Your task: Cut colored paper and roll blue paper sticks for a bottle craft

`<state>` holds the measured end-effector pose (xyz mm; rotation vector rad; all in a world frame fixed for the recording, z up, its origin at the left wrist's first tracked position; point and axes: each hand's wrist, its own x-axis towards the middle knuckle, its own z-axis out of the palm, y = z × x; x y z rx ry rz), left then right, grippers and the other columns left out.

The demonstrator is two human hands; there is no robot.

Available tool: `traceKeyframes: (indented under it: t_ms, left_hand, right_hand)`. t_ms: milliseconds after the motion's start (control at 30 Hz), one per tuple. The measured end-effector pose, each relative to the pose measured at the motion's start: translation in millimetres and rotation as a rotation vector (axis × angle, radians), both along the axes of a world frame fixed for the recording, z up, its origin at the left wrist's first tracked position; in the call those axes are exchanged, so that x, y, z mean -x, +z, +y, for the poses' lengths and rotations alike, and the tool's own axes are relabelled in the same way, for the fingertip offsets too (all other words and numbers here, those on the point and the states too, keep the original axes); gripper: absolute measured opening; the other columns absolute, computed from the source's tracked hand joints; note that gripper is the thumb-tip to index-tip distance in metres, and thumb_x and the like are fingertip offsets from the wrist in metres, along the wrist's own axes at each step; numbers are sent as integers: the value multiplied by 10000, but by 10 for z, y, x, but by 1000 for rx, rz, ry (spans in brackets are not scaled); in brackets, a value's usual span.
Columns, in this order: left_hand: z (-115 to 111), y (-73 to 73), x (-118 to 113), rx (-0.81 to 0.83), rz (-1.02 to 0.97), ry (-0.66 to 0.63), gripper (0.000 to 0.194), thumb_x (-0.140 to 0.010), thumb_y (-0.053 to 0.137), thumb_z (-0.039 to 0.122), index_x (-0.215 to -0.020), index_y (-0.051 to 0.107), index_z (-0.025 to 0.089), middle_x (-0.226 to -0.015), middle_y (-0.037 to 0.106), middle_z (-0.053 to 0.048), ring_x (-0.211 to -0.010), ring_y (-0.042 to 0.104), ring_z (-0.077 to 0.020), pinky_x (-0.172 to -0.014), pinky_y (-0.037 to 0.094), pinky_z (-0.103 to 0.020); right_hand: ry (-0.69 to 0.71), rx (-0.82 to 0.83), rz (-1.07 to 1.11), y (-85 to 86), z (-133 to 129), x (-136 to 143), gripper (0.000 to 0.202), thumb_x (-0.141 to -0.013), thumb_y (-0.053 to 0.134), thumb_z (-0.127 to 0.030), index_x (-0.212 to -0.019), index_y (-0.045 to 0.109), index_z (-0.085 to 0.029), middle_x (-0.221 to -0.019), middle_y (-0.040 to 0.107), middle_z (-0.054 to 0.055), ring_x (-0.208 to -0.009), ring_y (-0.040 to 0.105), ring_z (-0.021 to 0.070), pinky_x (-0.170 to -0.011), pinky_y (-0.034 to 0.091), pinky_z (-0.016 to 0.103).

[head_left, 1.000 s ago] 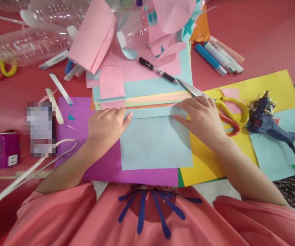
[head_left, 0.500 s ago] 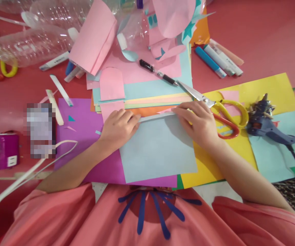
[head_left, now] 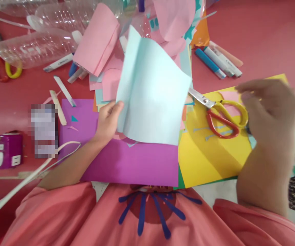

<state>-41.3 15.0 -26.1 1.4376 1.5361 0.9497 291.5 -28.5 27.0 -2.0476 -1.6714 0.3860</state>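
Note:
My left hand (head_left: 108,120) pinches a light blue sheet of paper (head_left: 157,92) by its lower left side, thumb on top. The sheet is lifted off the table and curves, with a folded strip along its left side. Over the right part of the table is my right hand (head_left: 270,99), blurred, its fingers loosely curved and apart with nothing seen in them. It covers most of the glue gun, whose cord shows below. Left of that hand lie scissors (head_left: 223,119) with yellow and red handles, blades partly under the blue sheet.
Purple paper (head_left: 137,164) and yellow paper (head_left: 209,160) lie in front of me. Clear plastic bottles (head_left: 37,46), a pink paper roll (head_left: 96,41) and markers (head_left: 210,63) are farther back. At left are a phone (head_left: 45,131), a purple socket block (head_left: 5,150) and a white cable (head_left: 34,176).
The blue sheet has come up off the table in my left hand, its strip turned to the left. My right hand has let go of it and moved right, over the glue gun.

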Motion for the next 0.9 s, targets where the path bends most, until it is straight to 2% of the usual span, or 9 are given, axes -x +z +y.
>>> traceKeyframes:
  t_ms: [67, 133, 233, 300, 367, 467, 667, 800, 900]
  left_hand:
    - [16, -81, 35, -26, -98, 113, 429, -806, 530, 631, -651, 446, 239, -607, 399, 9, -637, 454, -172, -573, 339, -317]
    - [34, -130, 51, -51, -168, 208, 406, -816, 512, 648, -773, 532, 245, -723, 542, -11, -825, 560, -213, -662, 416, -336]
    - [51, -135, 20, -83, -235, 288, 411, -837, 463, 650, -918, 557, 259, -886, 630, -10, -1068, 564, -237, -779, 459, -346]
    - [42, -111, -38, -56, -273, 266, 354, -829, 479, 611, -897, 533, 268, -825, 613, -9, -1012, 585, -222, -744, 467, -344]
    - [18, -73, -117, 41, -315, 195, 293, -799, 525, 555, -797, 471, 267, -656, 517, 11, -753, 588, -187, -608, 444, -331]
    - [-25, -1, -237, 219, -391, 58, 308, -768, 557, 468, -699, 342, 259, -532, 371, 58, -463, 433, -123, -458, 365, -298]
    - [-72, 72, -331, 329, -457, 111, 186, -706, 593, 290, -688, 415, 238, -556, 491, 44, -456, 459, -107, -466, 423, -280]
    - [-93, 36, -277, 166, -384, 101, 186, -663, 656, 336, -738, 536, 215, -723, 622, 15, -692, 592, -156, -654, 501, -298]
    - [-82, 67, -234, 70, -225, 6, 187, -677, 626, 354, -656, 507, 212, -621, 533, 33, -625, 518, -138, -596, 452, -277]
  right_hand:
    - [93, 140, -129, -11, -118, -64, 309, -866, 489, -304, -1113, 631, -185, -1123, 680, 157, -1029, 652, 305, -890, 508, 468]
    - [181, 204, -238, -89, -226, -113, 369, -858, 511, -293, -1202, 599, -191, -1204, 657, 165, -1113, 622, 337, -958, 488, 497]
    - [189, 239, -323, -219, -327, -156, 474, -866, 527, -252, -1337, 502, -202, -1347, 578, 169, -1220, 569, 346, -1007, 481, 473]
    - [183, 229, -371, -273, -339, -170, 500, -865, 538, -231, -1361, 482, -203, -1317, 588, 177, -1193, 582, 348, -998, 485, 466]
    - [208, 202, -424, -301, -307, -180, 493, -853, 549, -217, -1344, 508, -194, -1225, 618, 188, -1110, 613, 342, -969, 491, 458]
    - [240, 194, -461, -309, -206, -195, 536, -805, 588, -207, -1338, 526, -201, -1079, 629, 181, -951, 635, 310, -861, 508, 424]
    - [174, 324, -352, -260, -46, -150, 479, -718, 608, -196, -1194, 571, -231, -964, 644, 138, -760, 593, 265, -655, 451, 360]
    - [134, 298, -229, -239, -136, -131, 380, -734, 564, -190, -1112, 586, -231, -945, 668, 138, -714, 587, 247, -653, 433, 361]
    - [57, 286, 3, -229, -265, -177, 361, -719, 602, -220, -1078, 584, -242, -863, 646, 93, -715, 593, 223, -647, 444, 349]
